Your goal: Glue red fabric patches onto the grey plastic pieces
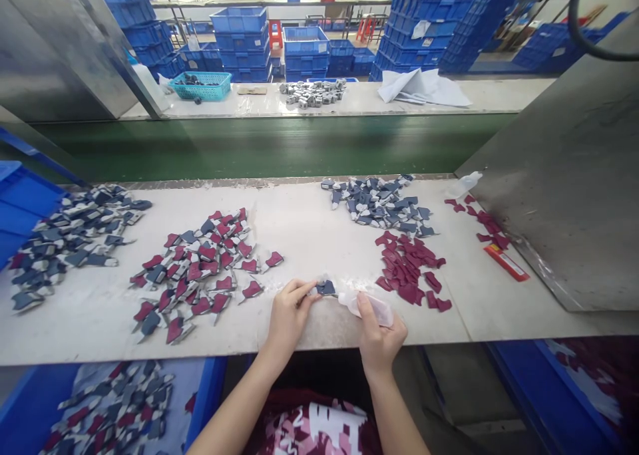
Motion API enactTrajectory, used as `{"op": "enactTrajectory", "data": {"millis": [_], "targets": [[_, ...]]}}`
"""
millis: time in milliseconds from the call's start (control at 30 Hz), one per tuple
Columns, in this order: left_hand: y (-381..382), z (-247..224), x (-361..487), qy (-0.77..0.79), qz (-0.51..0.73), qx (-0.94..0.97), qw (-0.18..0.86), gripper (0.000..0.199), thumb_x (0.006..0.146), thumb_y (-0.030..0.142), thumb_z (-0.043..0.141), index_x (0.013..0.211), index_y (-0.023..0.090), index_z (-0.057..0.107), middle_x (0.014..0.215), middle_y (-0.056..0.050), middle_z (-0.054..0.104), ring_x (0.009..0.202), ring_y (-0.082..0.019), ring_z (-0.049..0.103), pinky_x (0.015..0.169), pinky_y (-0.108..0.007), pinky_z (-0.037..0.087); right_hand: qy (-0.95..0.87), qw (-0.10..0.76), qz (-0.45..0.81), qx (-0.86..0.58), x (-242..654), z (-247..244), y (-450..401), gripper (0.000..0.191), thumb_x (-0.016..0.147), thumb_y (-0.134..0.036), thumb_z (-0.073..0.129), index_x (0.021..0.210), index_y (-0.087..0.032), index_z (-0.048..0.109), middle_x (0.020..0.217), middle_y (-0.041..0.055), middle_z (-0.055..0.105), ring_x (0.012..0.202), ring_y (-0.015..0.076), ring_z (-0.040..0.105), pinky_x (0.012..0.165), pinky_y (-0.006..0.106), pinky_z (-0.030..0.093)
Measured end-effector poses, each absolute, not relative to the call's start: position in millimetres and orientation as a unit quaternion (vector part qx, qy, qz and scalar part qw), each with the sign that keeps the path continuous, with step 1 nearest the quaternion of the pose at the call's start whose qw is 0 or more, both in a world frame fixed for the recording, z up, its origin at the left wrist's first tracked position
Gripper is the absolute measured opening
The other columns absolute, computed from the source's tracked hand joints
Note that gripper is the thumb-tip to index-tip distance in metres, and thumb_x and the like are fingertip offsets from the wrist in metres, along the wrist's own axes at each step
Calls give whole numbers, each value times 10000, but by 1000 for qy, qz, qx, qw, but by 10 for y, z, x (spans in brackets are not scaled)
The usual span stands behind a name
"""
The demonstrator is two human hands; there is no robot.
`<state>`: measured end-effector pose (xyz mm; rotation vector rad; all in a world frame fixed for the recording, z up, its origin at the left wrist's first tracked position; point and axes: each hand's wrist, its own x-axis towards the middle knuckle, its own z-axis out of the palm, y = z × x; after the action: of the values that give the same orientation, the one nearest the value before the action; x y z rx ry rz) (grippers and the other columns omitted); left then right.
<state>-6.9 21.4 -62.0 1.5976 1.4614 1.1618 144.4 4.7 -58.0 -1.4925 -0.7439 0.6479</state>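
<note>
My left hand (291,312) pinches a small dark blue and grey plastic piece (326,287) just above the white worktop. In my right hand (382,338) is a clear squeeze bottle (375,308), tilted so that its white nozzle meets or nearly meets the piece; I cannot tell whether they touch. Maroon flat pieces (407,269) lie heaped to the right of the bottle. Behind them is a pile of blue and grey pieces (382,202). Left of my left hand are spread pieces with maroon and blue faces (204,262).
More blue and grey pieces (74,229) lie at far left beside a blue crate (22,195). A red packet (506,263) and another clear bottle (464,185) are near the metal panel (569,175) on the right. A green conveyor belt (299,146) runs behind the worktop.
</note>
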Motion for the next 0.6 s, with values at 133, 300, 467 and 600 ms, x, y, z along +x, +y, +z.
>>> {"op": "enactTrajectory", "data": {"millis": [133, 300, 467, 600], "targets": [[215, -614, -73, 559, 447, 612, 336, 215, 884, 214, 647, 1044, 173, 783, 815, -46, 702, 635, -140, 608, 615, -234, 502, -296, 634, 255, -667, 1468, -646, 32, 380, 706, -478, 788, 718, -101, 742, 701, 118, 744, 647, 272, 706, 579, 349, 555], [213, -606, -68, 560, 446, 612, 336, 217, 887, 225, 641, 1043, 175, 783, 810, -45, 698, 636, -140, 610, 620, -234, 505, -291, 637, 230, -675, 1493, -711, 15, 340, 733, -444, 775, 760, -106, 744, 755, 119, 749, 703, 276, 708, 617, 358, 554], [212, -598, -59, 569, 444, 605, 336, 212, 883, 236, 642, 1032, 172, 780, 812, -44, 696, 610, -133, 599, 604, -236, 504, -291, 685, 276, -607, 1538, -705, 56, 314, 789, -415, 730, 895, -120, 711, 847, 90, 717, 750, 223, 686, 641, 324, 547], [211, -571, -53, 575, 444, 600, 334, 206, 880, 248, 641, 1010, 164, 778, 818, -50, 698, 623, -140, 615, 602, -239, 508, -312, 690, 308, -576, 1541, -600, 212, 321, 737, -377, 788, 907, -168, 614, 784, 13, 656, 700, 176, 662, 645, 295, 537]]}}
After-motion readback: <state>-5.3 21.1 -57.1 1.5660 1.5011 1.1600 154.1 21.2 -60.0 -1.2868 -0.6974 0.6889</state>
